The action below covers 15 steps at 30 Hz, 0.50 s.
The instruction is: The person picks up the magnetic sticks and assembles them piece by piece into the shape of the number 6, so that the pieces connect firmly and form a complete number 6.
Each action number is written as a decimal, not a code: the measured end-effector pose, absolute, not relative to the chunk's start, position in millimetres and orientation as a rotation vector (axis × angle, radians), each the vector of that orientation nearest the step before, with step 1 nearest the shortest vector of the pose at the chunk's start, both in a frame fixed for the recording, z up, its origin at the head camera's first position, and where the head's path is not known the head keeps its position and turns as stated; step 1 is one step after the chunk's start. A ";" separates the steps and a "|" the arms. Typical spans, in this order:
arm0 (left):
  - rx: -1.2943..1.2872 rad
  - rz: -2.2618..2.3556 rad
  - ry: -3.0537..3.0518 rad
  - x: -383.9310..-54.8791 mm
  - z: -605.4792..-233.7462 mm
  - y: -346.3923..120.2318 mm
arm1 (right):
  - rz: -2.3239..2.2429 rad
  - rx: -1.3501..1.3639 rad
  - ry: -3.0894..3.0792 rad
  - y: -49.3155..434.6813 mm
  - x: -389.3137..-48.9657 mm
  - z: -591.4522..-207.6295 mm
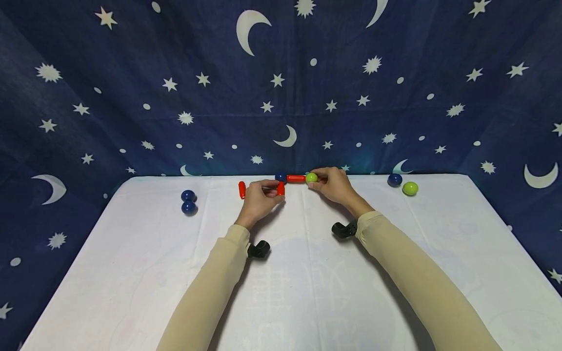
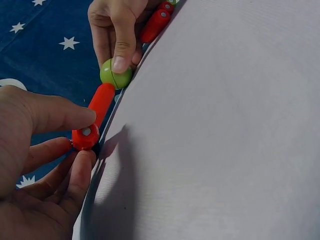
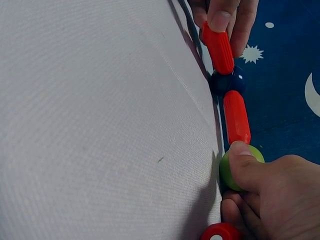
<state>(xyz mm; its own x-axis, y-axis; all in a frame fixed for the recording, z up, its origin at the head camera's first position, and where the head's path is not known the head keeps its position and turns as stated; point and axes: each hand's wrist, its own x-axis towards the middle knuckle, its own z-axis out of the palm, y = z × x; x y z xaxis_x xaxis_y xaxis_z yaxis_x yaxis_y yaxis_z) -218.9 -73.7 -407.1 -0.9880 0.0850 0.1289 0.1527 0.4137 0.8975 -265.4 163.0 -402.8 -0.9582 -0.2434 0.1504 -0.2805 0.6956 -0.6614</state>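
Observation:
Near the table's far edge, a red rod (image 3: pixel 236 117) joins a dark blue ball (image 3: pixel 230 81) to a green ball (image 1: pixel 311 178) in a row. My right hand (image 1: pixel 335 184) pinches the green ball between thumb and fingers. A second red rod (image 3: pixel 218 50) is pinched by my left hand (image 1: pixel 260 199), one end right at the blue ball. Its other end, facing the left wrist camera, shows a round metal disc. In the head view this rod partly covers the blue ball. Another red rod (image 1: pixel 242 190) lies just left of my left hand.
Two blue balls (image 1: pixel 189 202) sit at the left of the white table (image 1: pixel 290 292). A blue ball (image 1: pixel 394 180) and a green ball (image 1: pixel 410 188) lie at the right. More red rods (image 2: pixel 155 26) lie beyond my right hand. A dark starry cloth (image 1: pixel 219 73) hangs behind.

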 end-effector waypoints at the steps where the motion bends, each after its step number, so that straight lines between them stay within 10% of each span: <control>1: -0.214 -1.662 -2.586 -218.9 -406.9 -74.1 | 1.121 0.443 -2.845 163.2 -265.4 -402.7; 15: -0.212 -1.693 -2.565 -217.0 -408.4 -74.3 | 1.106 0.450 -2.849 163.0 -264.2 -401.7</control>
